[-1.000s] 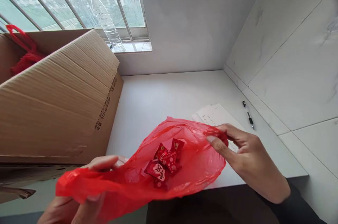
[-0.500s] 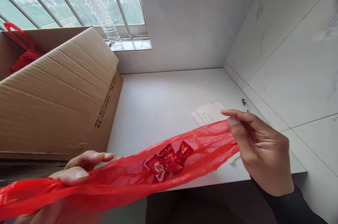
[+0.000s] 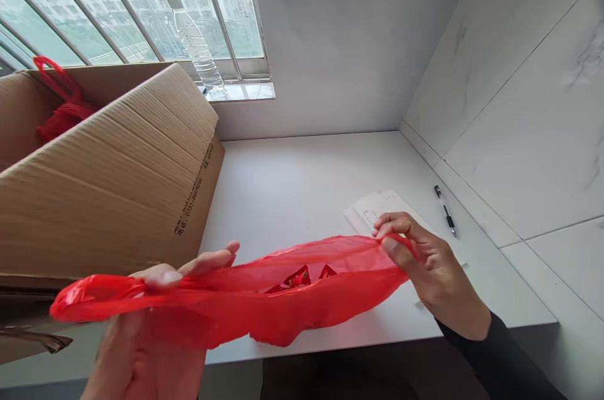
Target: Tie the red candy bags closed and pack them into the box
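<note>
A thin red plastic bag (image 3: 283,309) is stretched sideways between my two hands, over the front edge of the white table. Through its narrowed mouth I see a few red-wrapped candies (image 3: 296,278), partly hidden by the near side of the bag. My left hand (image 3: 165,299) grips the bag's left end, thumb on top and the palm behind the plastic. My right hand (image 3: 425,261) pinches the right corner of the mouth between thumb and fingers.
A big open cardboard box (image 3: 123,167) stands at the left, with a tied red bag (image 3: 66,117) inside. A water bottle (image 3: 198,51) is on the windowsill. A notebook (image 3: 372,208) and a black pen (image 3: 446,211) lie on the white table (image 3: 283,186) towards the right wall.
My right hand has moved left, slackening the bag, and my left hand has moved right. The bag's mouth has narrowed and tipped, hiding more of the candies. The view has shifted slightly.
</note>
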The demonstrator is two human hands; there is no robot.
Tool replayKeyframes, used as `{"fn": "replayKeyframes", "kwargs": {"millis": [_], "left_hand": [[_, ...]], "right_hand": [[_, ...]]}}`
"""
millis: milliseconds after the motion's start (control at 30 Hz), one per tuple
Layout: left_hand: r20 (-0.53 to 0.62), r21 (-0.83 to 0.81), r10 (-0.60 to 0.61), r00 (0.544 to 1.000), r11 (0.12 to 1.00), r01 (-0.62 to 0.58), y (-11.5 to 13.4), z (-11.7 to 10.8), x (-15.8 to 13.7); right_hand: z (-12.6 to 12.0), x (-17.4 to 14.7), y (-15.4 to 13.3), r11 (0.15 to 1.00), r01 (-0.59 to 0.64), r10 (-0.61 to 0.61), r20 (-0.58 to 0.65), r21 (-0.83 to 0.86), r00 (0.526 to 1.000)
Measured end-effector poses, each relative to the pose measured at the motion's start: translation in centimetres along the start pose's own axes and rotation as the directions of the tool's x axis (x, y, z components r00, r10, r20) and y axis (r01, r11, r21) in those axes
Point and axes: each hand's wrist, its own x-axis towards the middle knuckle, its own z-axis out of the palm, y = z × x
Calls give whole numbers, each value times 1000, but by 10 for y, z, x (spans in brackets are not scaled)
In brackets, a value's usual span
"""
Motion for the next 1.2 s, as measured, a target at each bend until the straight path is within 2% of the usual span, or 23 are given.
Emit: {"fn": "replayKeyframes", "kwargs": {"millis": [67, 133, 233, 300, 367, 433, 500, 600, 667, 833, 1000, 1100, 1167, 1200], "left_hand": [[9, -16, 8, 1000, 1000, -8, -5, -1, 5], [-20, -97, -48, 999, 994, 45, -9, 2, 8], [-30, -197, -140, 990, 972, 131, -11, 8, 8], [14, -236, -154, 988, 960, 153, -10, 8, 8], [87, -270, -155, 984, 947, 173, -9, 4, 10], [147, -297, -139, 979, 938, 178, -9, -1, 11], [177, -307, -123, 976, 936, 174, -10, 0, 11], [221, -255, -158, 962, 943, 213, -14, 13, 6], [220, -140, -219, 951, 957, 253, -20, 28, 1], [232, 167, -283, 931, 954, 248, -45, 52, -3], [319, 321, -339, 885, 917, 235, -51, 61, -8], [215, 375, -358, 909, 889, 262, -45, 68, -19], [157, 438, -312, 937, 873, 217, -44, 72, -27], [163, 475, -276, 947, 864, 170, -46, 72, -30]], "right_hand": [[7, 1, 9, 988, 58, -64, 39, 142, 997], [15, 0, 19, 963, 104, -149, 170, 249, 974], [24, -5, 27, 960, 146, -219, 317, 240, 923], [28, -8, 25, 960, 153, -222, 304, 234, 926], [30, -10, 18, 944, 119, -198, 238, 309, 951], [34, -9, 10, 890, 85, -174, 161, 449, 971], [39, -6, 3, 812, 71, -180, 134, 579, 974], [49, 0, -1, 724, 51, -213, 152, 688, 965], [57, 2, -2, 722, 24, -187, 161, 691, 969], [68, -3, -13, 846, 3, -95, 145, 533, 985], [57, -8, -43, 974, 140, -167, 145, 179, 975], [44, -8, -61, 968, 207, -178, 198, -139, 964], [39, -9, -68, 911, 235, -179, 190, -340, 965], [38, -11, -70, 882, 248, -187, 185, -401, 965]]}}
